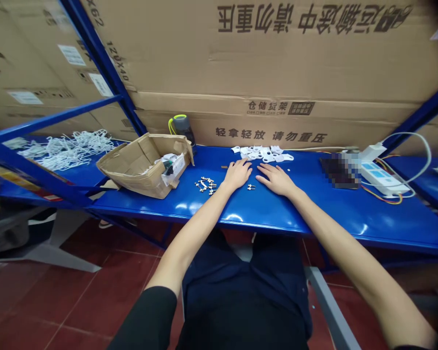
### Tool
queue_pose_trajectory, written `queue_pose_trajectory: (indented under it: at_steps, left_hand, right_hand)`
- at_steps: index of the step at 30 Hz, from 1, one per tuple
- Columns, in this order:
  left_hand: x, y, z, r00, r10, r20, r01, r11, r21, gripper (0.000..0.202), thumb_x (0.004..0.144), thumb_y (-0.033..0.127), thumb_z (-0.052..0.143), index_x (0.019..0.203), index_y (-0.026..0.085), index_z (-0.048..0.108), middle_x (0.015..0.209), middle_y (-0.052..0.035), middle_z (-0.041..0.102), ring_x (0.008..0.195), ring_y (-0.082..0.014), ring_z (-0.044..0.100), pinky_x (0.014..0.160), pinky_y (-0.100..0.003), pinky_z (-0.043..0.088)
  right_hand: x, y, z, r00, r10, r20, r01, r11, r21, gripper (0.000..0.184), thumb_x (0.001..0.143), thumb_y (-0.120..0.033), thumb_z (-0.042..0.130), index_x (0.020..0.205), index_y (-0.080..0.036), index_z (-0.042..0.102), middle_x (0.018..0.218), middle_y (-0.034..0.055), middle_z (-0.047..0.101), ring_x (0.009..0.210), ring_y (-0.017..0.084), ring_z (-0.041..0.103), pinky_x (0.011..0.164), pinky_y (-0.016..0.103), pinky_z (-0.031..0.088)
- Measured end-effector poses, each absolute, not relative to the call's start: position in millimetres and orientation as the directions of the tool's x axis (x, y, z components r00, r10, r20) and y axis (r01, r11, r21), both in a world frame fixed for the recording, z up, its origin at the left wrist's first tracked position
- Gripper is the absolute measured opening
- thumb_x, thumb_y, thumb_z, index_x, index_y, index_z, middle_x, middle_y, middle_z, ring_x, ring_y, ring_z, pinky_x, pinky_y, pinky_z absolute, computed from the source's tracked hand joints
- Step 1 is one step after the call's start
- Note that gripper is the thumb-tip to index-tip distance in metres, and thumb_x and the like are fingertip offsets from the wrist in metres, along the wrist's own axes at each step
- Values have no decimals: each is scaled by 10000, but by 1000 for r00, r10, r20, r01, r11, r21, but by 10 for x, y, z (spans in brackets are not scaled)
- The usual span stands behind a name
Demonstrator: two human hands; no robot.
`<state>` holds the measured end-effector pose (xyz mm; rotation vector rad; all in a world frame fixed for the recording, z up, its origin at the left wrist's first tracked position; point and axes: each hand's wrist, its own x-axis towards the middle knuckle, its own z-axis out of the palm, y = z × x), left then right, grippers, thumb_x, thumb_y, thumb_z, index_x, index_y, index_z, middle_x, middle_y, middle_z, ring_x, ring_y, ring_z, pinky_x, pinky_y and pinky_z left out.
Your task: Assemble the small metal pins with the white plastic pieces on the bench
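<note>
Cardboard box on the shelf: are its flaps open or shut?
Open: the cardboard box has its flaps spread outward, and white packaging shows inside.

- an open cardboard box (140, 167) on a blue shelf (149, 209)
- a water bottle (182, 131) behind it
- a tangle of white hangers (67, 149)
- a white power strip (383, 178)
- large cardboard cartons (263, 58)

Bright, even indoor light, apparently from overhead, throws white glare patches on the glossy blue shelf top (190, 207) just below and left of the person's fingers (245, 168), whose shadows stay faint and soft. Wide-lens distortion bows the blue steel upright (102, 58) well left of the fingers, and the frame's corners fall dark. A pixelated blur patch (340, 170) sits right of the fingers, the rest looks fairly sharp, and the red tile floor (95, 301) below them lies dimmer.
</note>
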<state>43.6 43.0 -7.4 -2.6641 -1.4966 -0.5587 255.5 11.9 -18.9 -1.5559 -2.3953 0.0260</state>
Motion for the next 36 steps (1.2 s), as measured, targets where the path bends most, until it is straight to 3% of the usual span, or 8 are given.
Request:
queue_pose_trajectory:
  at_steps: [17,22,26,30,33,36]
  left_hand:
    - [433,437,-71,463,828,315,829,-531,176,424,1117,303,413,1457,207,646,1641,-101,524,1424,-332,540,1195,-504,400]
    - [429,417,1,456,829,324,828,-529,186,382,1105,286,435,1397,227,672,1591,-108,570,1407,-321,545,1174,-493,408]
    - [371,381,138,301,882,364,904,-385,184,407,1048,133,421,1358,203,676,1458,-148,650,1336,-329,573,1131,-499,412]
    - [254,377,224,78,937,341,978,-138,155,424,969,98,493,1361,135,650,1438,-214,623,1318,-383,565,1100,-519,421]
    - [180,396,240,-16,962,274,989,-25,145,426,963,115,514,1373,88,626,1447,-258,592,1310,-402,580,1074,-495,454]
    - [146,406,251,-5,974,225,989,-29,147,446,965,94,504,1399,85,606,1431,-259,599,1300,-382,607,1044,-440,492]
  right_hand:
    - [2553,126,-194,-373,895,245,891,419,-175,614,1095,-559,403,1586,-220,551,1667,141,495,1565,352,427,1277,648,314]
    - [2662,179,-155,-397,854,337,851,479,-214,464,1071,-395,465,1424,-208,701,1562,142,611,1471,340,538,1238,586,405]
    - [2813,242,-81,-228,819,526,819,454,-351,359,945,-168,506,1107,-212,824,1289,122,762,1200,300,708,1094,479,546]
    - [2873,251,-20,-19,803,596,751,405,-521,261,841,-152,580,918,-202,824,1023,94,810,831,253,750,887,425,616]
    - [2872,230,20,82,797,598,703,379,-602,212,795,-173,621,869,-211,816,931,63,819,818,247,758,858,394,620]
    - [2898,204,73,160,793,588,674,347,-652,171,781,-197,647,822,-220,811,883,40,826,835,250,775,855,370,621]
